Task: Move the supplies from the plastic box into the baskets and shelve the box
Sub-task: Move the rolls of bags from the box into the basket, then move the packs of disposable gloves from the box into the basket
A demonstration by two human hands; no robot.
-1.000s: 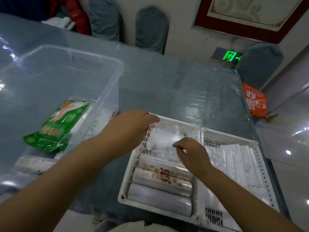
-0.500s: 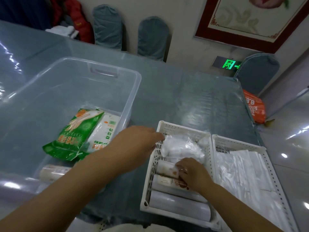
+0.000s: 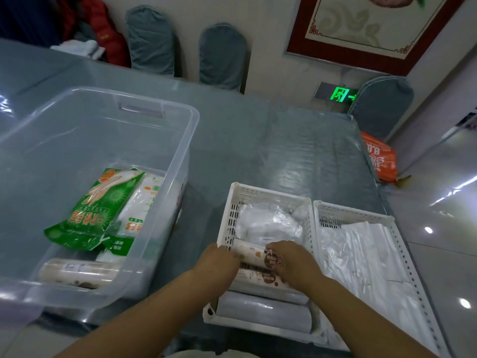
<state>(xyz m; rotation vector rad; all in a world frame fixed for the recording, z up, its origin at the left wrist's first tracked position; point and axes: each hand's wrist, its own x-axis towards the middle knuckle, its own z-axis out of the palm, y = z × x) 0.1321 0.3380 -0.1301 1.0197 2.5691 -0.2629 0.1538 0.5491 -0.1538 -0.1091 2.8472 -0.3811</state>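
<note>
Now, head view, line by line:

Left hand (image 3: 219, 262): at the left wall of the near basket (image 3: 227, 215), fingers curled against the left end of a printed roll (image 3: 254, 255); it looks to be pressing or pinching that end, though I cannot tell if it truly grips.

Right hand (image 3: 294, 264): closed over the right part of the same roll, fingers bent down on it.

Roll: lies crosswise in the basket, on or just beyond a second printed roll (image 3: 260, 276); two plain grey rolls (image 3: 263, 310) fill the near end.

Bagged white stuff (image 3: 268, 223): loose clear plastic bundle at the far end of that basket, touching the held roll.

Right basket (image 3: 353, 213): just beside the first, holding flat white plastic sheets (image 3: 366, 254).

Box (image 3: 180, 156): clear plastic, on the desk (image 3: 284, 151) to the left, not yet empty: a green glove pack (image 3: 95, 210), white packs (image 3: 139, 213) under it, one more roll (image 3: 77, 272) at the near wall.

Step, as I judge: seating the roll in the row.

Risks: the row looks tight, so a hard push could ride the roll up over its neighbour or squash the loose bundle; the basket's near end sits close to the desk edge, so a downward shove there might tip it.
</note>
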